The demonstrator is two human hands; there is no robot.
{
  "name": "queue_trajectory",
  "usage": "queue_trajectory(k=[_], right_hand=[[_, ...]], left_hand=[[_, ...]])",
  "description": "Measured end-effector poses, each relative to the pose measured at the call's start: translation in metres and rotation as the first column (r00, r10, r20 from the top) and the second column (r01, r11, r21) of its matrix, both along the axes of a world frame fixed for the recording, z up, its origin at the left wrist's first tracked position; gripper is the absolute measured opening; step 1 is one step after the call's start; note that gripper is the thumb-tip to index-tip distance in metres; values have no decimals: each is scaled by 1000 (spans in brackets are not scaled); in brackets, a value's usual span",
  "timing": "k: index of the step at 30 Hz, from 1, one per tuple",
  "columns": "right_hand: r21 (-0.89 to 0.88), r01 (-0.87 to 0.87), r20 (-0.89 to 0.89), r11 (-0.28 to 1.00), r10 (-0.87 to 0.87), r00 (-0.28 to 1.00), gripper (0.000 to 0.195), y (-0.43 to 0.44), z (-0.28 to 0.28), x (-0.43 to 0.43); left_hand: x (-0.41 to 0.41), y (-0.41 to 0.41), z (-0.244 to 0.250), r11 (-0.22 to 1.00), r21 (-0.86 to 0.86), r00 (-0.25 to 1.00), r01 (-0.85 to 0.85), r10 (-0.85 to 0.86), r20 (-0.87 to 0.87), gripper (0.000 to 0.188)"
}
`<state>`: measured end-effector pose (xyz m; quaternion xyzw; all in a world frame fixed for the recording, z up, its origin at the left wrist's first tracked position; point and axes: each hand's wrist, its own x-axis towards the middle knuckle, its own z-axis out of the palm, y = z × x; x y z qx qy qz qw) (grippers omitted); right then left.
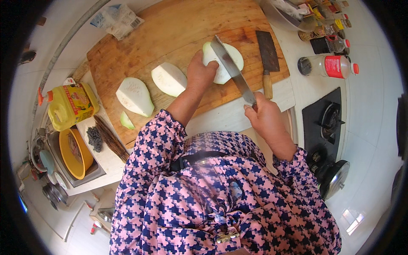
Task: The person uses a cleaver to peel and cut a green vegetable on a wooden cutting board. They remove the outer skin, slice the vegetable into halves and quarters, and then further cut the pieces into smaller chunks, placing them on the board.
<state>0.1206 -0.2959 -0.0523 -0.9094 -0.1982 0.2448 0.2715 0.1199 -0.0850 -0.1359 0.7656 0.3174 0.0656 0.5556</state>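
Observation:
On a large wooden cutting board point(172, 28), my left hand point(201, 69) grips the left side of a pale melon or gourd piece point(234, 57). The handle of a long kitchen knife point(231, 67) is in my right hand point(267, 116), and its blade lies across that piece; how deep it sits cannot be told. Left of my left hand rest two white-fleshed wedges, a nearer-to-hand wedge point(169, 78) and a farther wedge point(135, 95), plus a small green-skinned offcut point(127, 121). A dark-bladed cleaver point(267, 51) with a wooden handle lies on the board's right side.
A plastic packet point(119, 22) overlaps the board's upper left. Leftward are a yellow oil jug point(75, 103), a scouring pad point(94, 139) and a yellow basin point(71, 156) in the sink. Bottles, including a red-labelled one point(334, 66), and a gas hob point(322, 124) occupy the right.

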Motion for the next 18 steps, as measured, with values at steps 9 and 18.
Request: queue_trajectory(k=[9,18], right_hand=[[-125,-105,85,987,116,990,23,25,-19,14],[-89,-98,73,991,104,992,27,54,-46,35]], left_hand=[[-1,9,10,999,17,993,52,-50,-110,50],[1,2,6,999,-20,999,-37,37,-12,40]])
